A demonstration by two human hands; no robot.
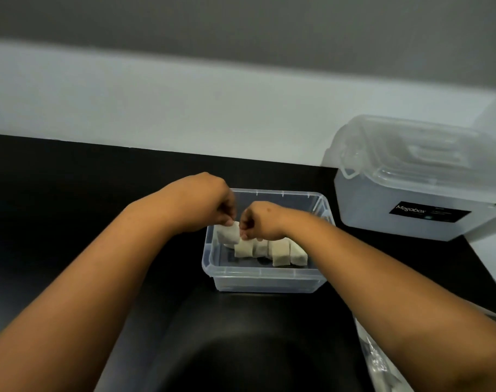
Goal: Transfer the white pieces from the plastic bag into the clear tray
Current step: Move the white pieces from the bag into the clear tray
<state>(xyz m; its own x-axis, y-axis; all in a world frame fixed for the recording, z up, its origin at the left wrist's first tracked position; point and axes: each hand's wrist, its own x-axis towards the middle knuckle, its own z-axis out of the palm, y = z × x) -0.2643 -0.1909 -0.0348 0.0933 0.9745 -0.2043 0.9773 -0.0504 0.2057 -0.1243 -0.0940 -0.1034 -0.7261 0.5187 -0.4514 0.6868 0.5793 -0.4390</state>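
Observation:
A clear tray [262, 275] sits on the black counter, holding a row of several white pieces [280, 251] along its near side. Above the tray's left end, my left hand [213, 205] and my right hand [258, 222] meet, and both pinch the top of one more white piece [227, 234] that hangs tilted over the tray's left corner. The plastic bag [382, 360] lies at the lower right, mostly hidden under my right forearm.
A large clear lidded storage box [416, 179] with a black label stands at the back right against the pale wall. The black counter [71, 193] stretches to the left, and a dark rounded shape lies at the bottom centre.

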